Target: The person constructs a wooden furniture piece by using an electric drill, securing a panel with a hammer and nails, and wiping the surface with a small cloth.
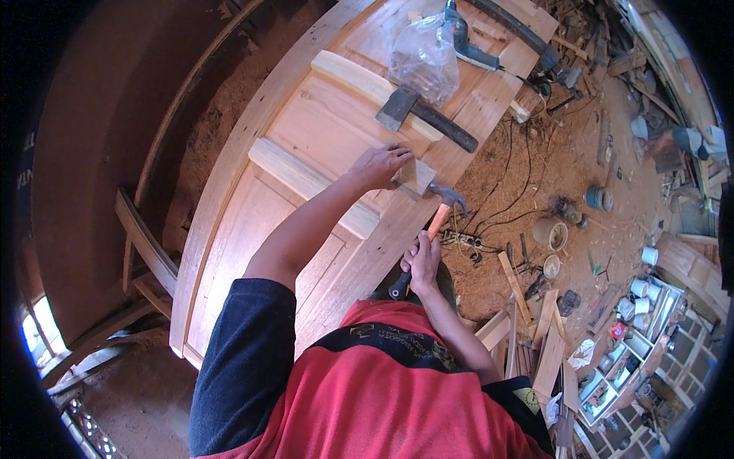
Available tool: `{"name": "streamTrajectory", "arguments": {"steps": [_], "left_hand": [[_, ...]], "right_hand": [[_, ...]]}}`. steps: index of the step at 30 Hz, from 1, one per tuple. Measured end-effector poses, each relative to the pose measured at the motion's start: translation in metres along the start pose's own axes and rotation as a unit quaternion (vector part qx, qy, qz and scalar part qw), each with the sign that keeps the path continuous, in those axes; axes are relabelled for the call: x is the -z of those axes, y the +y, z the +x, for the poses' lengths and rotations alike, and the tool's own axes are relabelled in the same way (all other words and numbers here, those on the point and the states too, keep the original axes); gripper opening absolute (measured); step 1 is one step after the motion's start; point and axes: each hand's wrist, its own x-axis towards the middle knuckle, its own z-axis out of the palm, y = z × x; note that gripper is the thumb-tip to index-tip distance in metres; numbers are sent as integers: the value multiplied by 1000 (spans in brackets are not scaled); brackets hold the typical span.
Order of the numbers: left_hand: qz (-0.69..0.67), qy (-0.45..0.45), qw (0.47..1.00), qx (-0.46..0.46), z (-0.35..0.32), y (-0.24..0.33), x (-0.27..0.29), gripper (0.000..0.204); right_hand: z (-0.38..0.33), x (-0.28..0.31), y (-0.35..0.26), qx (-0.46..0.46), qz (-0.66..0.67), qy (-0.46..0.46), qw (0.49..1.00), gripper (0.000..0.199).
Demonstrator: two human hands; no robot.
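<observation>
A claw hammer [438,220] with an orange and black handle is gripped in my right hand [422,262], close to my body. Its metal head touches or nearly touches a small pale wooden block [417,177] at the near edge of a panelled wooden door [325,306]. My left hand [380,167] reaches across the door, its fingers closed at the block's upper left corner. Part of that grip is hidden under the hand. Just beyond, a hatchet [428,120] with a dark handle lies over a pale wooden strip [355,76].
A power drill [462,42] and a clear plastic bag [428,61] rest on the door's far end. Cables [505,180] trail over the sawdust-covered floor at right, among buckets [550,232] and wood offcuts [547,329]. A divided tray [631,352] of supplies stands lower right.
</observation>
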Motion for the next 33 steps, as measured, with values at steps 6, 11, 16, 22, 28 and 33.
{"name": "streamTrajectory", "arguments": {"steps": [6,11,16,22,28,33], "left_hand": [[9,-4,1000,-5,-1,1,1,90],[5,-10,1000,-3,1,1,2,90],[18,-8,1000,-4,0,0,-1,89],[8,2,1000,18,-2,9,0,91],[-262,216,924,176,-70,65,-32,85],[-810,389,375,230,-201,111,-61,59]], "right_hand": [[-1,6,-1,-10,-31,-17,999,24],[-3,6,0,67,39,36,996,22],[-5,9,-2,-4,-22,-12,1000,23],[-3,40,-21,28,15,-1,1000,22],[-21,103,-46,74,-117,68,988,20],[-29,141,-59,142,-217,73,963,24]]}}
